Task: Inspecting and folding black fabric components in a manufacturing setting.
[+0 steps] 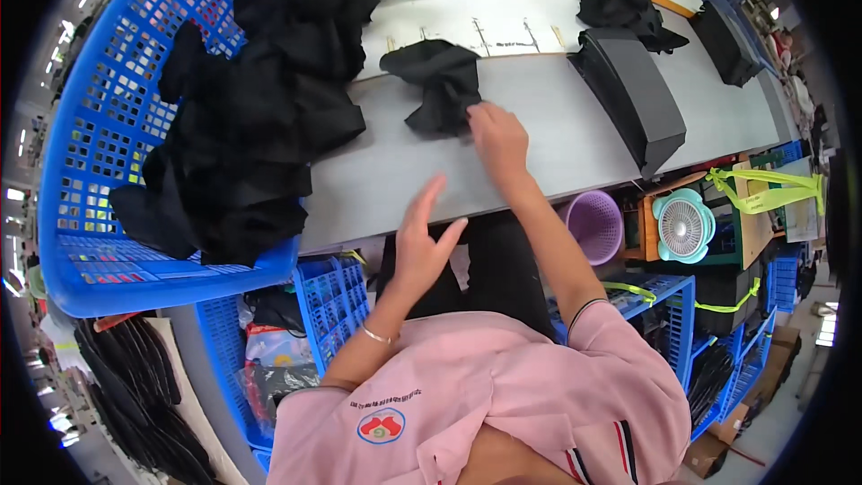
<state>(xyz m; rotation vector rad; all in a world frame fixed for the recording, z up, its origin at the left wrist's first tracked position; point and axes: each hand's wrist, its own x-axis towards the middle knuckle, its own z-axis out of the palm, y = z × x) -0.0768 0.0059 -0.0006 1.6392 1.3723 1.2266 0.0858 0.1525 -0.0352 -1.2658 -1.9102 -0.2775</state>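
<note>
My right hand reaches onto the grey table and pinches the lower edge of a small crumpled black cloth piece. My left hand hovers open above the table's near edge, fingers spread, holding nothing. A thin bangle sits on that wrist. A big heap of black cloth pieces spills out of a blue plastic basket at the left, reaching onto the table.
A black boxy machine part lies on the table to the right, with another black cloth bundle behind it. Below the table stand a purple bin, a small teal fan and blue crates.
</note>
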